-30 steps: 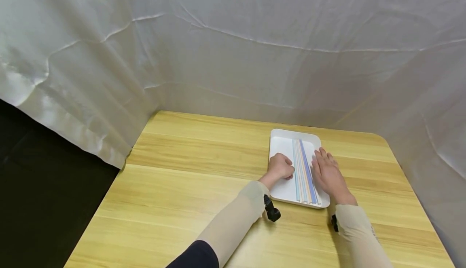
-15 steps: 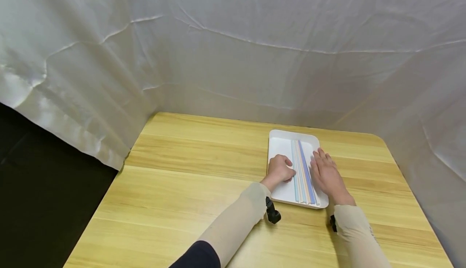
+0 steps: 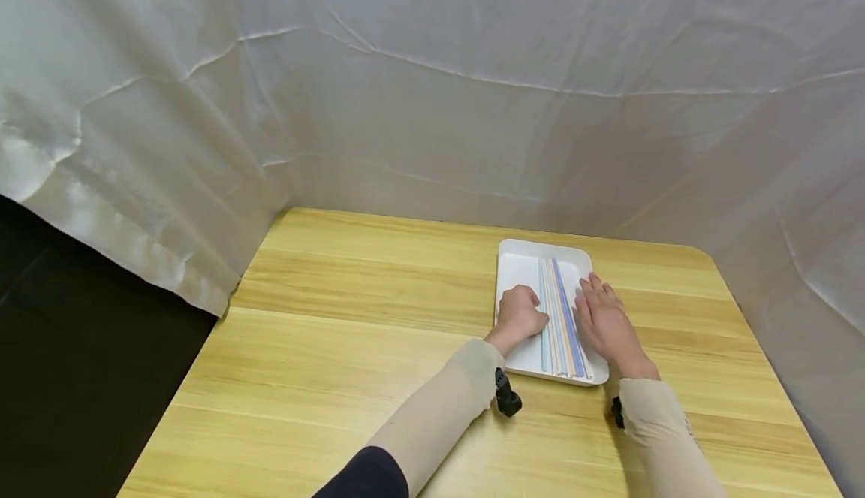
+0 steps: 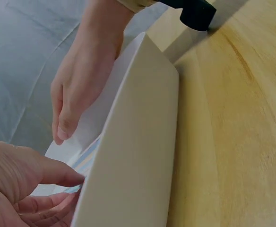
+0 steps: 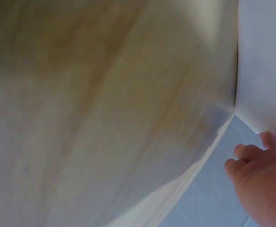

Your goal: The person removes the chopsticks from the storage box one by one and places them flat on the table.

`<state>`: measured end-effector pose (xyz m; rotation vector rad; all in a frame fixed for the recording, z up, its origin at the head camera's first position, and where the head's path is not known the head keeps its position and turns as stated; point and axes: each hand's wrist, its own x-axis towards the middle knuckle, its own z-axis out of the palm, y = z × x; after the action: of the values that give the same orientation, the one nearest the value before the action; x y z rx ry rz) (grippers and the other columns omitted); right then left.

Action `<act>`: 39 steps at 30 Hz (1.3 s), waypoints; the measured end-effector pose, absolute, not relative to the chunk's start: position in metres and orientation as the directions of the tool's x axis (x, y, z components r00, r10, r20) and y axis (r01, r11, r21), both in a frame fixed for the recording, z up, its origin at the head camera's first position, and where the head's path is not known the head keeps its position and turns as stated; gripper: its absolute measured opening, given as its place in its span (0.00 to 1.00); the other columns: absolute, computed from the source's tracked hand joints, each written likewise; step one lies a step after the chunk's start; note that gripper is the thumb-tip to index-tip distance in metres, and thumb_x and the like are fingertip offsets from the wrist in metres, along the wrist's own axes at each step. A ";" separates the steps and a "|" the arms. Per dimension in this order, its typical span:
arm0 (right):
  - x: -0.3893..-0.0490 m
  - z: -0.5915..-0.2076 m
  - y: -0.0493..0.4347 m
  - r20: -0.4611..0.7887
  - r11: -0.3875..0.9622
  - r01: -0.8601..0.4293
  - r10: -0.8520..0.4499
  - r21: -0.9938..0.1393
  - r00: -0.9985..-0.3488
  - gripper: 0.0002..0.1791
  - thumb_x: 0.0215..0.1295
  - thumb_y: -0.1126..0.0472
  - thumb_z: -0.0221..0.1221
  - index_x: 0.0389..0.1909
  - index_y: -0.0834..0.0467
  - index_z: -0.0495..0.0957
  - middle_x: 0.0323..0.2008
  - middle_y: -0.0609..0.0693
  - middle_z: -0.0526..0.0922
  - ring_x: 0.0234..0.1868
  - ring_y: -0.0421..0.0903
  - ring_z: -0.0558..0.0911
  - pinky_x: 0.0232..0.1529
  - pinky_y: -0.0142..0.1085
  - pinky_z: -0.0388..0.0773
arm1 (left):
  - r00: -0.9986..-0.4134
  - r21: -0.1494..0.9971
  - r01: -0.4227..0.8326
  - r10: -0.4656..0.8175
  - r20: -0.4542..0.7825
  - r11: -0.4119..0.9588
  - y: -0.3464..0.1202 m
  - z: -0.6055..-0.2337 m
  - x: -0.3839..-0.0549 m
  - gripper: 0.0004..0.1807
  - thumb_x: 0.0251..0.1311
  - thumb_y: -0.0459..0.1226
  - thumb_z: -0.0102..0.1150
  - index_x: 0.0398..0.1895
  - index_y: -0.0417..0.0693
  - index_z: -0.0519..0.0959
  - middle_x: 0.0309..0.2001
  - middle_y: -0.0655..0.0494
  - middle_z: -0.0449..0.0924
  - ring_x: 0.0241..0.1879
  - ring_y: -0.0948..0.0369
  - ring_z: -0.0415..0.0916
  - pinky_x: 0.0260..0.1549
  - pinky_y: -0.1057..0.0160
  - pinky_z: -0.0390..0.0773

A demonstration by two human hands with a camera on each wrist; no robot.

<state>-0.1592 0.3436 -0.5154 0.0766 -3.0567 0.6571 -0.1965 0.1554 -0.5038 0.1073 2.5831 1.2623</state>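
- Where the head view looks down, sticks (image 3: 561,348) lie in the tray (image 3: 522,265), fanned at the near end; left hand (image 3: 522,315) curled beside them, right hand (image 3: 607,324) outstretched at its right edge.
- Left wrist: thumb (image 4: 64,173) close to sticks; cannot tell whether any is pinched.
- Right wrist: no sticks visible. Judgement: nudge lightly, keep sticks parallel.
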 end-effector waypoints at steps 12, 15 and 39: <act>-0.158 -0.515 0.340 0.035 0.909 -0.061 -0.051 -0.412 -0.998 0.34 0.88 0.50 0.35 0.80 0.72 0.54 0.82 0.73 0.48 0.79 0.80 0.49 0.81 0.71 0.47 | -0.973 0.705 -0.035 0.137 -0.186 0.708 0.152 -0.498 -0.198 0.18 0.52 0.39 0.80 0.21 0.49 0.74 0.19 0.59 0.74 0.21 0.62 0.70 0.19 0.67 0.73; -0.159 -0.515 0.339 0.029 0.909 -0.055 -0.048 -0.412 -0.998 0.34 0.88 0.50 0.35 0.80 0.71 0.54 0.82 0.72 0.48 0.79 0.80 0.49 0.81 0.71 0.47 | -0.973 0.683 -0.043 0.125 -0.195 0.729 0.152 -0.498 -0.198 0.16 0.51 0.41 0.81 0.27 0.47 0.79 0.24 0.57 0.78 0.24 0.61 0.73 0.23 0.66 0.77; -0.161 -0.517 0.337 0.035 0.906 -0.058 -0.047 -0.420 -0.998 0.34 0.87 0.51 0.37 0.80 0.72 0.54 0.82 0.73 0.47 0.79 0.81 0.50 0.81 0.71 0.47 | -0.961 0.836 -0.071 0.187 -0.202 0.544 0.137 -0.499 -0.207 0.18 0.55 0.38 0.77 0.13 0.48 0.79 0.10 0.58 0.77 0.10 0.63 0.76 0.14 0.69 0.79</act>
<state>-0.1611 0.3372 -0.5170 0.0839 -3.0430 0.6719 -0.2065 0.1371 -0.4992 0.0970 2.5153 1.3805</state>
